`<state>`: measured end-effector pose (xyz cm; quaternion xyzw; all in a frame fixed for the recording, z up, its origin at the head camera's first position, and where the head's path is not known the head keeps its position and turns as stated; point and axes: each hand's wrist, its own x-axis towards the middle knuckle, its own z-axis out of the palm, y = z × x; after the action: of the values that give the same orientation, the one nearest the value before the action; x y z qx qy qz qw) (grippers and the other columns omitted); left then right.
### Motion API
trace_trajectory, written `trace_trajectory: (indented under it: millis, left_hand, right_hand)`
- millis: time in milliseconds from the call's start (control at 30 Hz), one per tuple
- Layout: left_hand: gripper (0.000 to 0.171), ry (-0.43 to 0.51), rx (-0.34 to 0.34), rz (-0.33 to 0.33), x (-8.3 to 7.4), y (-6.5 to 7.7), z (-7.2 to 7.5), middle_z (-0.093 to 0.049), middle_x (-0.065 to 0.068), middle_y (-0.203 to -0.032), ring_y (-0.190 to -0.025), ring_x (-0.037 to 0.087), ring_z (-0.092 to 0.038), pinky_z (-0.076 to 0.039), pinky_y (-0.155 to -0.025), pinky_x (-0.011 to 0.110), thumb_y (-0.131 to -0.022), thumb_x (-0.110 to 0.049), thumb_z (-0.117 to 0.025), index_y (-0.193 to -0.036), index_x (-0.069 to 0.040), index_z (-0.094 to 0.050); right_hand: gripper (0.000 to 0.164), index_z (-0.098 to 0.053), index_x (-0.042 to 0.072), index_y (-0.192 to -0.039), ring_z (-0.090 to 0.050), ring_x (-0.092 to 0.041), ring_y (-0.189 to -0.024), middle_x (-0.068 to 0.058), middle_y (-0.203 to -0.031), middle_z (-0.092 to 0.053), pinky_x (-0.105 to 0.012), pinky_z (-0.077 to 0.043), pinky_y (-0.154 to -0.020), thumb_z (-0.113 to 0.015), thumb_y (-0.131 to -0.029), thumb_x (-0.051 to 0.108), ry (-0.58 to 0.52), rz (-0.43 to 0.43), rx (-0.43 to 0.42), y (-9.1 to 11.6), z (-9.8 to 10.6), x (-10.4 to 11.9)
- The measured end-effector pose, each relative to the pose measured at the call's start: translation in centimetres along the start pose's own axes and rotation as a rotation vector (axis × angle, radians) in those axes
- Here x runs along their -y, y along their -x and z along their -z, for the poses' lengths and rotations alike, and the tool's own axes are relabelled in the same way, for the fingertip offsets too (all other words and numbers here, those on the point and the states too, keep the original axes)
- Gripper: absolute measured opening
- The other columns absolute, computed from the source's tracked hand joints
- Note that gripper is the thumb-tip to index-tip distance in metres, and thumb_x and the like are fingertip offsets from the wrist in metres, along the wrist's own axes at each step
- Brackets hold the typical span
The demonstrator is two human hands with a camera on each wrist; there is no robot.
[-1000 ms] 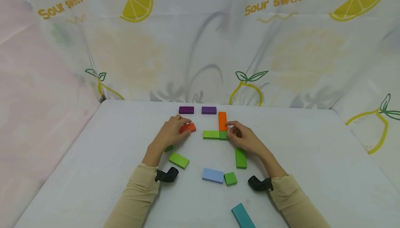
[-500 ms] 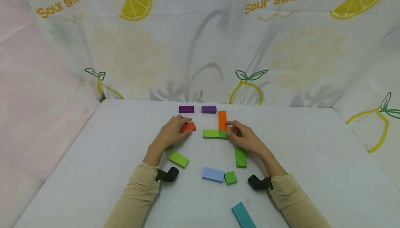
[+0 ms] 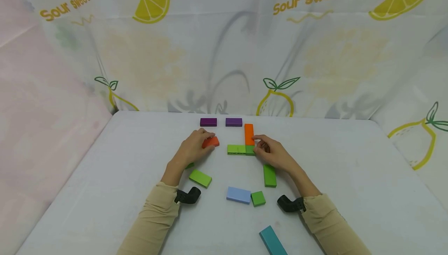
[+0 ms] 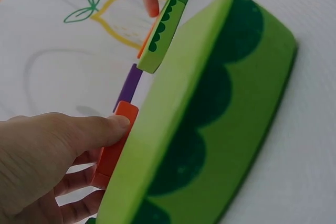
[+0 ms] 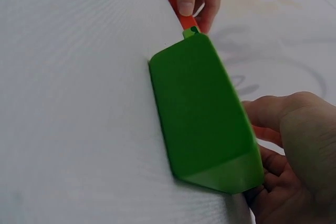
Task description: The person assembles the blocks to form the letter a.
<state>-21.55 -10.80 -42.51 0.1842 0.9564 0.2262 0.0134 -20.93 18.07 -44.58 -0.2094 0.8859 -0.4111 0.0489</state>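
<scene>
My left hand (image 3: 193, 146) holds a red-orange block (image 3: 211, 142) between thumb and fingers, left of the middle. The left wrist view shows the thumb on this red-orange block's (image 4: 116, 148) face, other fingers behind. On the opposite side, my right hand (image 3: 274, 153) touches an orange block (image 3: 249, 133) with its index fingertip. Its thumb rests at a small green block (image 3: 250, 150) below; the remaining fingers are loosely bent. A light green block (image 3: 236, 149) joins the small green one on its left. From the right wrist camera, a large green block (image 5: 205, 114) partly hides the right hand.
Two purple blocks (image 3: 208, 122) lie at the table's back edge. Nearer are a lime block (image 3: 200, 179), a green block (image 3: 269, 176) beneath the right wrist, a pale blue block (image 3: 238, 195) beside a green square block (image 3: 258, 198), and a teal block (image 3: 272, 240) in front.
</scene>
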Motion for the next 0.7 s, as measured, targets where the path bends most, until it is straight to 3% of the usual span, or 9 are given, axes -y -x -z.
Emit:
trace_trajectory:
  millis: [700]
  left_hand:
    - [0.036, 0.034, -0.018, -0.089, 0.25, -0.12, 0.00, -0.057, 0.016, -0.118, -0.104, 0.028, -0.053, -0.047, -0.091, 0.042, -0.090, -0.015, -0.062, -0.124, -0.004, -0.060]
  right_hand:
    - [0.036, -0.052, 0.009, -0.130, -0.054, -0.016, -0.080, -0.007, -0.098, -0.061, -0.024, -0.046, -0.072, -0.055, -0.096, 0.021, -0.008, -0.018, -0.010, 0.09, 0.04, 0.21]
